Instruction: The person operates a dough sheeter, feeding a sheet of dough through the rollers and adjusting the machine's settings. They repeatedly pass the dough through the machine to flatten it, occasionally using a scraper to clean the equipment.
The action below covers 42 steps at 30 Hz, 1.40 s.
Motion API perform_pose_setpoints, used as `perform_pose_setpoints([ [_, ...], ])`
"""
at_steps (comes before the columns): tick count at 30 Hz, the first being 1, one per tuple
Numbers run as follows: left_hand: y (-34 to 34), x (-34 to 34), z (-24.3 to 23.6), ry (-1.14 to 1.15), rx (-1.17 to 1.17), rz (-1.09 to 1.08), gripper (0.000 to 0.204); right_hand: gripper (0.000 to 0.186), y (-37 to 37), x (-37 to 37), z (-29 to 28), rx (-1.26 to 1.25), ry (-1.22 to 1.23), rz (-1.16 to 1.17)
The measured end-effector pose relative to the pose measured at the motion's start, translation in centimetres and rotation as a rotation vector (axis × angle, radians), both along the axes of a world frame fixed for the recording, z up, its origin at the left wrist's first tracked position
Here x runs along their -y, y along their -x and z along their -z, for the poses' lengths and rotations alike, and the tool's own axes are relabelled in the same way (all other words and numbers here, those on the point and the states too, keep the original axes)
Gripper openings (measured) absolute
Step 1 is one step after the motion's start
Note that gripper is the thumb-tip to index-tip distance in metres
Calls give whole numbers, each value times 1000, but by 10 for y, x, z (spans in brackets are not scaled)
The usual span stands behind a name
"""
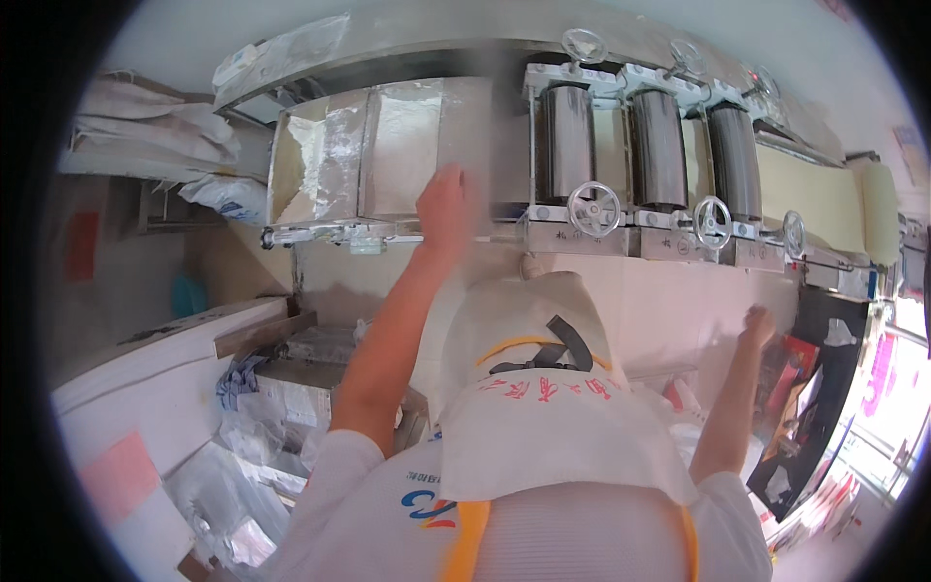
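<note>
My left hand is raised over the front edge of a long roller machine, its fingers curled in; whether anything is inside them is hidden. Behind it lies a floured metal tray section of the machine, and a grey blurred strip stands just right of the hand. My right hand hangs low at my right side, apart from the machine, with its fingers folded and nothing visible in them. Right of my left hand sit several steel rollers with clear-rimmed handwheels.
A pale sheet runs from the rollers to a pale roll at the right end. White sacks are stacked at the far left. Plastic bags and boxes lie at lower left; a black panel stands at right.
</note>
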<state>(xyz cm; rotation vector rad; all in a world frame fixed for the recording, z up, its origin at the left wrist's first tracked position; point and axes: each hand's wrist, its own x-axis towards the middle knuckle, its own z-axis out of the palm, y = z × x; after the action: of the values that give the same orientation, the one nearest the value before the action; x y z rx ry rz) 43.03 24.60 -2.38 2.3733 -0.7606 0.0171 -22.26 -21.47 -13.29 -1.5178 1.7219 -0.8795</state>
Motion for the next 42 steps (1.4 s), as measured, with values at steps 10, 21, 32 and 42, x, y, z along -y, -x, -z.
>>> perform_pose_setpoints([
  [10,-32,54,52,-99,329,98,23,33,-132,99,-123,-707,399,-97],
  [21,-31,56,46,-134,253,94,20,38,-134,93,-103,-699,532,-212],
  [32,-33,54,51,-135,285,75,19,41,-132,99,-94,-921,563,-213],
  [42,-29,58,45,-178,281,82,18,47,-120,103,-108,-982,517,-269],
])
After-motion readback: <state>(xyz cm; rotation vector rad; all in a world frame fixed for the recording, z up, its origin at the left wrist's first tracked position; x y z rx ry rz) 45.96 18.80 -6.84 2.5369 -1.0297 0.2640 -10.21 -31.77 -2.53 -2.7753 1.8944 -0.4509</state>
